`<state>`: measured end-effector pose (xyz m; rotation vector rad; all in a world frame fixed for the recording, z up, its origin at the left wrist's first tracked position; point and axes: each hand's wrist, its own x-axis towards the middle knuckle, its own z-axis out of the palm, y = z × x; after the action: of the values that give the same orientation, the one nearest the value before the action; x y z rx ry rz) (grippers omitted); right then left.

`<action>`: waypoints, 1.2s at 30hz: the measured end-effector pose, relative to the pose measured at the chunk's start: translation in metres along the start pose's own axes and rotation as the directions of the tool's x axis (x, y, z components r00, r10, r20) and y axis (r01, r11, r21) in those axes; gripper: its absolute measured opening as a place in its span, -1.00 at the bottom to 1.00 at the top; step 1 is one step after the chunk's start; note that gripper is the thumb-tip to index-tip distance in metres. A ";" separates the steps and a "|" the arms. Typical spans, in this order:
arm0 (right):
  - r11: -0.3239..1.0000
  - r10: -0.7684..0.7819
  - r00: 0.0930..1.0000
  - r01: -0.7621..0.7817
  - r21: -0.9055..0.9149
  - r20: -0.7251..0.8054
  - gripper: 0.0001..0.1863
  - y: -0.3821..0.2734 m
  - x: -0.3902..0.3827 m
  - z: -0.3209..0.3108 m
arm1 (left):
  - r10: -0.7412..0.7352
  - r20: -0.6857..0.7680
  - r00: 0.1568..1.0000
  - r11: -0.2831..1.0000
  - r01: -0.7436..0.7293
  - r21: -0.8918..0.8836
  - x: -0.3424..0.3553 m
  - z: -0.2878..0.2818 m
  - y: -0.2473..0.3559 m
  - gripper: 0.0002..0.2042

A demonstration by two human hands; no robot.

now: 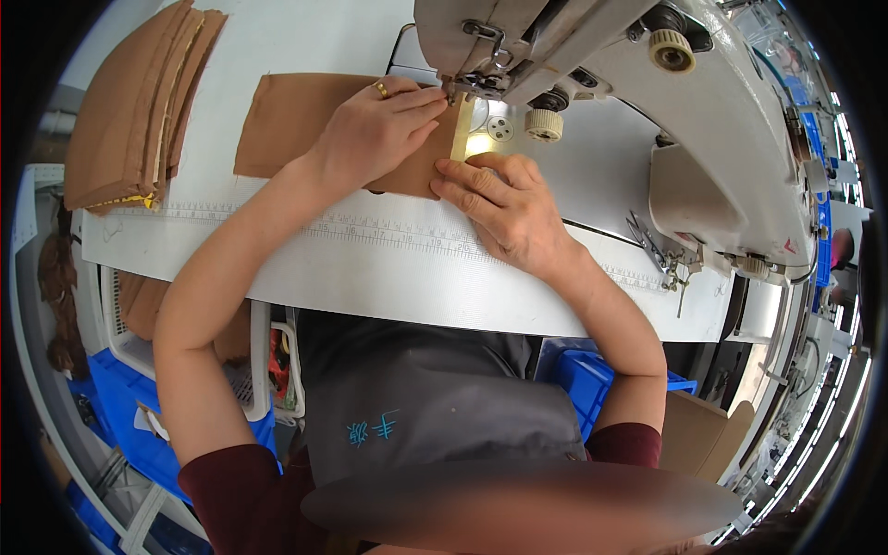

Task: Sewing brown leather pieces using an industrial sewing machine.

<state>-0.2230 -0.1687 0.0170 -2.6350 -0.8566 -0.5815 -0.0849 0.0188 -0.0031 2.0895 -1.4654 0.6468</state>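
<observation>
A flat brown fabric piece [296,116] lies under the head of a sewing machine [721,102], with a narrow pale yellow strip [460,134] along its right edge. My left hand [375,129], a ring on one finger, rests on the cloth with its fingers stretched toward the presser foot [453,91]. The fingertips are close beside the foot. At the near right corner of the cloth, my right hand [509,203] pinches the edge between thumb and fingers. The needle tip is too small to make out.
A stack of folded brown fabric pieces [139,111] stands at the table's left. Small scissors [647,240] lie at the right, beside a little metal fitting [683,273]. A printed ruler scale [398,231] runs along the white table. Blue bins [583,379] sit below.
</observation>
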 end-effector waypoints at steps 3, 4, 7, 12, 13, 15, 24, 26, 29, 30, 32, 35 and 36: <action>1.000 0.020 0.999 -0.021 -0.007 -0.041 -0.61 0.007 0.004 0.005 | 0.003 -0.028 1.000 1.000 -0.004 -0.009 0.007 0.005 -0.011 -0.81; 0.999 0.035 0.997 -0.035 -0.004 -0.067 -0.61 0.008 0.006 0.006 | 0.003 -0.027 1.000 1.000 -0.003 -0.008 0.009 0.005 -0.014 -0.81; 0.992 0.127 0.992 -0.127 -0.025 0.023 -0.58 0.013 0.009 0.005 | -0.022 0.040 0.999 0.999 0.023 -0.038 0.016 0.007 -0.026 -0.87; 0.983 0.168 0.986 -0.169 -0.076 -0.012 -0.57 0.023 0.013 0.007 | -0.046 0.094 0.995 0.998 0.050 -0.045 0.028 0.015 -0.041 -0.92; 0.979 0.186 0.982 -0.186 -0.086 0.001 -0.58 0.024 0.013 0.008 | -0.045 0.093 0.995 0.998 0.050 -0.044 0.030 0.017 -0.044 -0.92; 0.968 0.233 0.972 -0.230 -0.105 0.014 -0.59 0.022 0.016 0.006 | -0.124 0.114 0.986 0.992 0.126 -0.007 0.037 0.019 -0.046 -0.90; 0.957 0.275 0.961 -0.275 -0.092 -0.004 -0.61 0.025 0.012 0.010 | -0.145 0.151 0.978 0.989 0.142 0.030 0.037 0.021 -0.047 -0.89; 0.955 0.267 0.963 -0.262 -0.137 0.023 -0.60 0.023 0.016 0.007 | -0.171 0.148 0.974 0.984 0.176 -0.020 0.038 0.019 -0.043 -0.89; 0.950 0.285 0.958 -0.276 -0.146 0.045 -0.59 0.023 0.020 0.003 | -0.183 0.130 0.974 0.980 0.191 -0.057 0.042 0.017 -0.042 -0.89; 0.948 0.290 0.956 -0.283 -0.145 0.031 -0.59 0.023 0.021 0.004 | -0.170 0.116 0.979 0.983 0.177 -0.047 0.043 0.017 -0.043 -0.89; 0.947 0.293 0.956 -0.288 -0.145 0.016 -0.59 0.024 0.021 0.006 | -0.139 0.090 0.986 0.988 0.144 -0.051 0.042 0.018 -0.045 -0.90; 0.951 0.271 0.962 -0.270 -0.148 -0.008 -0.60 0.024 0.022 0.007 | -0.110 0.080 0.991 0.994 0.112 -0.016 0.043 0.021 -0.050 -0.90; 0.951 0.278 0.961 -0.276 -0.137 -0.003 -0.61 0.023 0.023 0.006 | -0.111 0.096 0.989 0.994 0.109 0.022 0.042 0.022 -0.052 -0.91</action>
<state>-0.1904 -0.1731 0.0185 -2.8188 -0.4501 -0.5614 -0.0207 -0.0104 0.0000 2.2247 -1.3886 0.5231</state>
